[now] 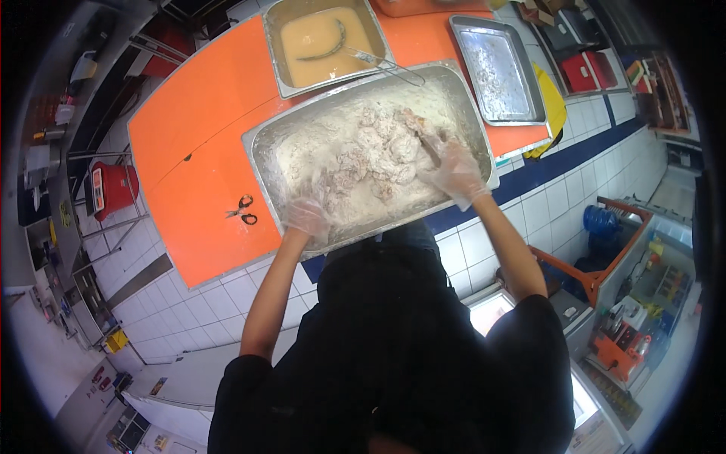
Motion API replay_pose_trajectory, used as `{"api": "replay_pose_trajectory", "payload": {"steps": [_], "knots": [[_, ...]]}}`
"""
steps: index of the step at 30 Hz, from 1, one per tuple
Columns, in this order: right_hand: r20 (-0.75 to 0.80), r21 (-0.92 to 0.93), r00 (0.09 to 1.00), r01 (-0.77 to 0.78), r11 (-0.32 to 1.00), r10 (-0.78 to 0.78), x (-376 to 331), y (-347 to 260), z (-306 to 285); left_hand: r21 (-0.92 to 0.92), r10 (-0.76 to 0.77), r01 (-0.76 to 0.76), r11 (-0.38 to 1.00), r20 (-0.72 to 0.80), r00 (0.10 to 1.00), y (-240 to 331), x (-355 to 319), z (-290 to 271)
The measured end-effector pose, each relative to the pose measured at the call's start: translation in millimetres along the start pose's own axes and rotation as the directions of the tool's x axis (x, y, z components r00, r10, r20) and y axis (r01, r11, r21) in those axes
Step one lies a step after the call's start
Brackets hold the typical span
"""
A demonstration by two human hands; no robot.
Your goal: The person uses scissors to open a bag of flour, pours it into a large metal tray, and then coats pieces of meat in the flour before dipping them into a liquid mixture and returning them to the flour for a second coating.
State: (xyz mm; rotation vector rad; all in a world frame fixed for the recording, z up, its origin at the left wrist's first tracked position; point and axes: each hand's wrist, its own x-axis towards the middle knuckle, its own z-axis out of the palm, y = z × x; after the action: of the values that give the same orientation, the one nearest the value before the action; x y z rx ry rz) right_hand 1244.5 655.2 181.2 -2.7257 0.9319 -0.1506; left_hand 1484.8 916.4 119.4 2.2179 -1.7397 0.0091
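Person stands at an orange counter (197, 129), both hands in clear plastic gloves, working inside a large steel pan (461, 98) full of white flour and coated pieces (378, 147). The pan sits at the counter's near edge, right in front of the person.

Left hand (308, 216) is at the pan's near-left side, down in the flour — fingers look spread and loose on the flour surface, not gripping anything that can be seen. Right hand (452, 168) is at the pan's right side, fingers curled around something among the floured pieces; what exactly it grasps cannot be told, flour covers it.

The floured pieces are heaped in the middle of the pan, between the two hands, with loose flour around them.

Behind the big pan, touching or nearly touching its far rim, a smaller steel pan (283, 72) holds yellowish batter (318, 45); a pair of metal tongs (378, 62) lies across it, handles pointing out over the rim toward the right. To the right of that, a flat steel tray (495, 72) on the counter, looks dusted with flour.

Black-handled scissors (243, 209) lie on the orange counter left of the big pan — apart from it, near the left hand.

White tiled floor (529, 204) with a blue stripe below the counter edge.
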Motion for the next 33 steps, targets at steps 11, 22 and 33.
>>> {"api": "replay_pose_trajectory", "payload": {"steps": [11,22,33], "knots": [[0.317,-0.171,0.941,-0.069,0.983,0.122,14,-8,50,-0.377,-0.266,0.332,0.865,0.216,0.939,11,51,113],[0.281,0.046,0.959,0.009,0.999,-0.022,-16,7,24,-0.219,-0.003,0.218,0.951,0.699,0.715,96,45,1],[0.341,-0.076,0.932,-0.099,0.992,0.119,5,17,40,0.149,-0.23,0.18,0.972,0.47,0.852,139,69,53]]}}
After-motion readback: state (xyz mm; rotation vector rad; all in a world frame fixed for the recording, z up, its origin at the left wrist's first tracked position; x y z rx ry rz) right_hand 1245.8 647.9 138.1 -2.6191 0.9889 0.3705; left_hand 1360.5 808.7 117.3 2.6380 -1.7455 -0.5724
